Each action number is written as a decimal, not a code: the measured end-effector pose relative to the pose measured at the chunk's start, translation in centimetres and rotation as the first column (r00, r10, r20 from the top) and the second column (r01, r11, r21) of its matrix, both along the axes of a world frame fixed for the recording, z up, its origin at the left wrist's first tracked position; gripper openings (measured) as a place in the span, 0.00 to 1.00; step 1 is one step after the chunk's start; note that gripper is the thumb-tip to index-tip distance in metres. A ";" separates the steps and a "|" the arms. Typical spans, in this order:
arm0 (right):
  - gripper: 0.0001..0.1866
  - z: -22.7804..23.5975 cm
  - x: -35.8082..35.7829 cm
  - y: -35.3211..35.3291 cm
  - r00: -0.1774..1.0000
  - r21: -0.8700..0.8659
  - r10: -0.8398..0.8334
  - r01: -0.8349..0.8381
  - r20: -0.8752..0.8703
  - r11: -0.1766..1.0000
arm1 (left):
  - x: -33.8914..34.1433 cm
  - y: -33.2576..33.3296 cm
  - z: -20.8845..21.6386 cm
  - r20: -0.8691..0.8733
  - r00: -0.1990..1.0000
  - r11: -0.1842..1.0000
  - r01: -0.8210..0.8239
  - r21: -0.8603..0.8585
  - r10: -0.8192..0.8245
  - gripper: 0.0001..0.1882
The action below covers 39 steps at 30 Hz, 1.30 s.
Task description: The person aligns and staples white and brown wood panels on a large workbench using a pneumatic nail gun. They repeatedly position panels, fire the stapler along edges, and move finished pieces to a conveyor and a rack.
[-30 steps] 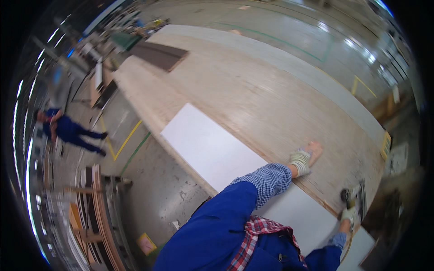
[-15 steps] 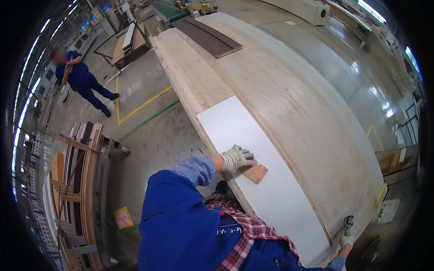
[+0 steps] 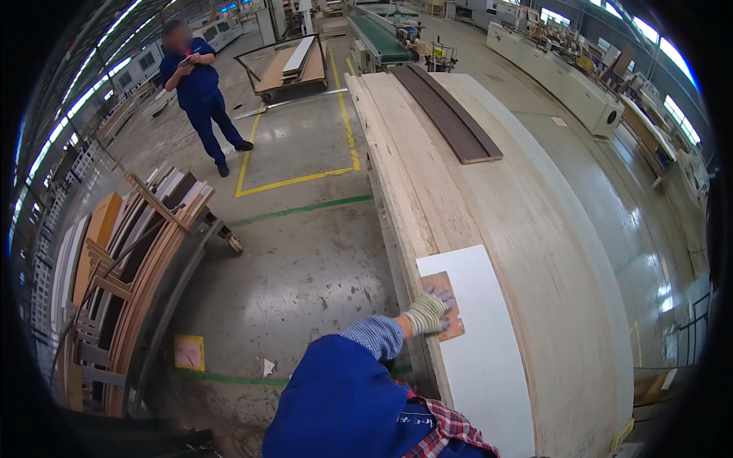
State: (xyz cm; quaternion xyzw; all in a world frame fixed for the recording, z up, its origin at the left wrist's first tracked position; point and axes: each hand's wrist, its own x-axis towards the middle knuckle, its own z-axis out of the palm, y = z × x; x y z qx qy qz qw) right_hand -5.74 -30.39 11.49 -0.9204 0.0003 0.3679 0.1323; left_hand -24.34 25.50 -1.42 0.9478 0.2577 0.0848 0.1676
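Observation:
My left hand (image 3: 429, 311), in a striped pale knit glove, holds a small flat reddish-brown piece of board (image 3: 454, 327) down, its fingers laid across it. The piece rests on a long white panel (image 3: 489, 374), near the panel's far end and its left edge. Beneath the panel is a large pale wooden board surface (image 3: 550, 305). My right hand is out of view.
A dark brown grooved board (image 3: 447, 114) lies at the surface's far end. On my left stands a rack of upright boards (image 3: 145, 282). Beyond are a person in blue (image 3: 202, 99), a cart with panels (image 3: 286, 69) and a green conveyor (image 3: 382, 38).
My left hand has slid the board piece from mid-panel to the panel's far end. My right hand, holding a tool on the right before, has left view. The camera view has shifted.

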 end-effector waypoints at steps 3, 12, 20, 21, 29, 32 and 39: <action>0.24 -0.9 -2.0 5.1 0.991 0.249 0.117 -0.131 0.071 0.960 | 0.4 0.2 -0.8 0.059 0.998 1.000 -0.003 -0.001 0.003 0.31; 0.15 2.1 -2.4 30.7 0.959 0.638 0.281 -0.231 0.024 0.734 | -0.2 5.2 -3.2 0.325 0.941 0.995 0.098 0.007 -0.095 0.15; 0.15 0.0 -0.2 49.3 0.906 0.537 0.420 -0.329 -0.053 0.777 | -0.1 5.1 -3.3 0.593 0.801 0.995 -0.105 0.004 0.082 0.09; 0.16 -0.5 -0.2 50.6 0.893 0.491 0.448 -0.374 -0.036 0.786 | 0.0 5.1 -3.2 0.575 0.814 0.995 -0.097 0.001 0.079 0.09; 0.15 -0.3 -0.7 53.7 0.690 0.341 0.716 -0.651 -0.108 0.678 | 0.2 5.1 -3.3 0.544 0.834 0.995 -0.079 -0.058 0.097 0.10; 0.14 -0.3 -1.9 53.8 0.728 0.365 0.681 -0.614 -0.082 0.700 | 0.4 5.0 -3.4 0.539 0.833 0.992 -0.100 -0.074 0.125 0.12; 0.13 -0.5 -2.0 53.8 0.711 0.314 0.701 -0.654 -0.055 0.688 | 0.4 5.0 -3.1 0.569 0.810 0.989 -0.144 -0.042 0.142 0.16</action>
